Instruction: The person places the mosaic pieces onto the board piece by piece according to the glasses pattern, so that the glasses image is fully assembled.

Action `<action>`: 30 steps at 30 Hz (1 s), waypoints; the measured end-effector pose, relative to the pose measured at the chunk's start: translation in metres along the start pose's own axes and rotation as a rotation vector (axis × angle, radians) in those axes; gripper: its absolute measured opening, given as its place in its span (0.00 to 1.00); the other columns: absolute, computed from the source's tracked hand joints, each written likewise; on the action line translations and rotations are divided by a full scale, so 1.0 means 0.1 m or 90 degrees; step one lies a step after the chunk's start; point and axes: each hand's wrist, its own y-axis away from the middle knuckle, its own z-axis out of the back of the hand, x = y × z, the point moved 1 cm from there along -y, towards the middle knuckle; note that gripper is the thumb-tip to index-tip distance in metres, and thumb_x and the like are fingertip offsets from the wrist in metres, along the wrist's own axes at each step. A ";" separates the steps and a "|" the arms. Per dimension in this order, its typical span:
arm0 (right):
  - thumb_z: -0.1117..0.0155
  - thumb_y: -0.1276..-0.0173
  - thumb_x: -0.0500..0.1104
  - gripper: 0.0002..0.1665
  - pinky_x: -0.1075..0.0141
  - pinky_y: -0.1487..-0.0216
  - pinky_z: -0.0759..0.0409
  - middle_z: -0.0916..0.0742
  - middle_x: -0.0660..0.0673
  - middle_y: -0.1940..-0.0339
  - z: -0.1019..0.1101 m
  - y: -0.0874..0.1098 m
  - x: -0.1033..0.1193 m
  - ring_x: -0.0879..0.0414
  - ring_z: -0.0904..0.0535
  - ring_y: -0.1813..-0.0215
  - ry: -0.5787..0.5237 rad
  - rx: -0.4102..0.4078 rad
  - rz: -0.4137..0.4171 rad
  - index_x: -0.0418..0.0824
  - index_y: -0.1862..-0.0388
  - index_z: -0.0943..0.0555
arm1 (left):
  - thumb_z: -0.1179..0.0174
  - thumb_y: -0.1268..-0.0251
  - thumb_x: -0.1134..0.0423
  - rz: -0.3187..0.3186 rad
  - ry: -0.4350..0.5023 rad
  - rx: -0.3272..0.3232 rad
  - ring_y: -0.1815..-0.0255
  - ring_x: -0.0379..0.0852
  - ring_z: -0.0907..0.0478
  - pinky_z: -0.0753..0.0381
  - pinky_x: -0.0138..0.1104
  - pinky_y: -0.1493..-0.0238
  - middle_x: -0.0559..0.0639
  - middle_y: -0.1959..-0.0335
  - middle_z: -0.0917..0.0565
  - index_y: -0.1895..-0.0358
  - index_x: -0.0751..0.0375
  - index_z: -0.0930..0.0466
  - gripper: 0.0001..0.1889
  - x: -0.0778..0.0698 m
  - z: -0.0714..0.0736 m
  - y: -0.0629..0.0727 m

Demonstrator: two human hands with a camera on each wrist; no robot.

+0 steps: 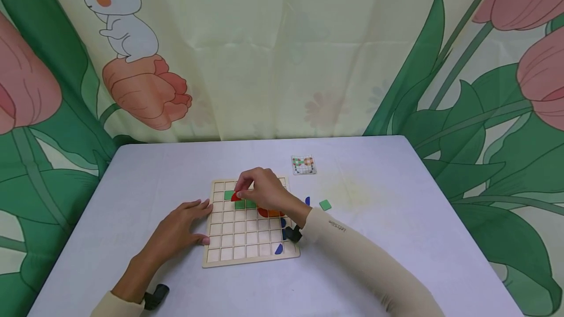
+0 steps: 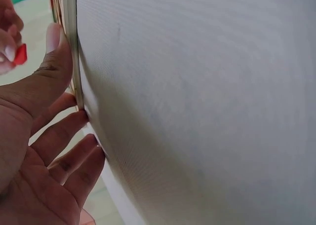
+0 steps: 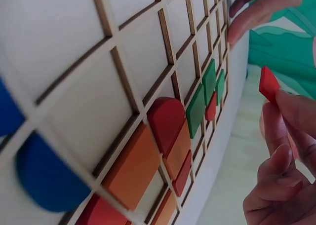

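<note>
In the head view a wooden grid board (image 1: 251, 261) lies on the table. My right hand (image 1: 266, 191) is over its upper part, pinching a small red piece (image 3: 268, 84) between thumb and fingertips. In the right wrist view the piece is held above the cells, apart from the board. My left hand (image 1: 178, 226) touches the board's left edge, its thumb and fingers spread. Green tiles (image 3: 196, 110), another red piece (image 3: 211, 106) and orange tiles (image 3: 133, 168) sit in cells. A rounded blue piece (image 3: 49, 173) is in a cell too. My right hand hides part of the upper grid.
Right of the board lie a loose green tile (image 1: 325, 205) and a blue piece (image 1: 307, 201). Behind them is a small pattern card (image 1: 303, 165). Another blue piece (image 1: 279, 249) is near the board's lower right corner. A printed curtain (image 1: 273, 62) hangs behind the table.
</note>
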 end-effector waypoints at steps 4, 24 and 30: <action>0.23 0.29 0.44 0.02 0.68 0.60 0.25 0.11 0.59 0.70 -0.08 -0.13 0.04 0.62 0.19 0.62 0.018 0.008 -0.010 0.49 0.62 0.10 | 0.14 0.58 0.52 -0.003 -0.009 -0.005 0.22 0.66 0.30 0.23 0.62 0.29 0.57 0.22 0.24 0.27 0.60 0.22 0.48 0.00 0.02 0.01; 0.24 0.29 0.44 0.07 0.70 0.69 0.27 0.15 0.56 0.74 -0.42 -0.58 0.12 0.62 0.21 0.68 0.101 0.020 -0.065 0.54 0.68 0.12 | 0.14 0.58 0.51 -0.032 -0.013 -0.021 0.23 0.67 0.28 0.21 0.63 0.32 0.59 0.24 0.22 0.28 0.61 0.21 0.47 0.02 0.02 0.02; 0.24 0.28 0.45 0.08 0.69 0.71 0.27 0.16 0.57 0.74 -0.46 -0.60 0.13 0.62 0.22 0.68 0.157 0.030 -0.063 0.53 0.69 0.13 | 0.15 0.58 0.51 -0.029 -0.002 -0.020 0.23 0.67 0.28 0.21 0.62 0.33 0.59 0.24 0.23 0.28 0.60 0.20 0.47 0.00 0.02 0.02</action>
